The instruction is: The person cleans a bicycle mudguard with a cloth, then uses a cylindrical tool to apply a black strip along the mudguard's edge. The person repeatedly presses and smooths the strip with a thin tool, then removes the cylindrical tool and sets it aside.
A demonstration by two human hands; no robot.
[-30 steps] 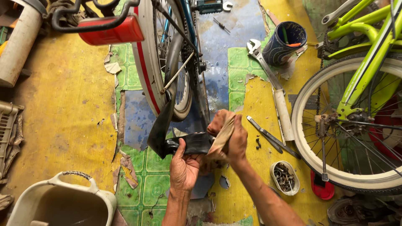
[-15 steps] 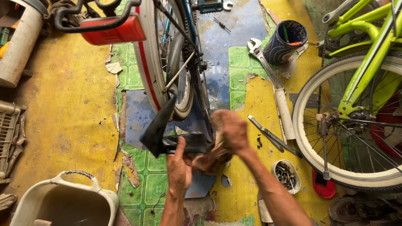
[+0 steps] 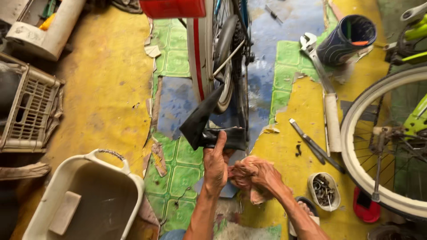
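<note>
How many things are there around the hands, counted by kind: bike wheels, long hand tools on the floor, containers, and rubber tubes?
Bike wheels: 2, the red-striped wheel and the white-rimmed wheel.
Long hand tools: 2, the wrench and the dark tool.
Containers: 4, the tub, the crate, the dark cup, the small bowl.
Rubber tubes: 1, the black tube.
Total: 9.

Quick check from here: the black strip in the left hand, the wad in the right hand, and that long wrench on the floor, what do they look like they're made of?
The black strip looks like rubber: matte, floppy, folding where the left hand pins it. The wad under the right hand seems to be cloth, soft and crumpled, pinkish-brown. The wrench looks like bare steel, grey with a dull shine, its handle end sleeved in something pale, perhaps plastic.
</note>
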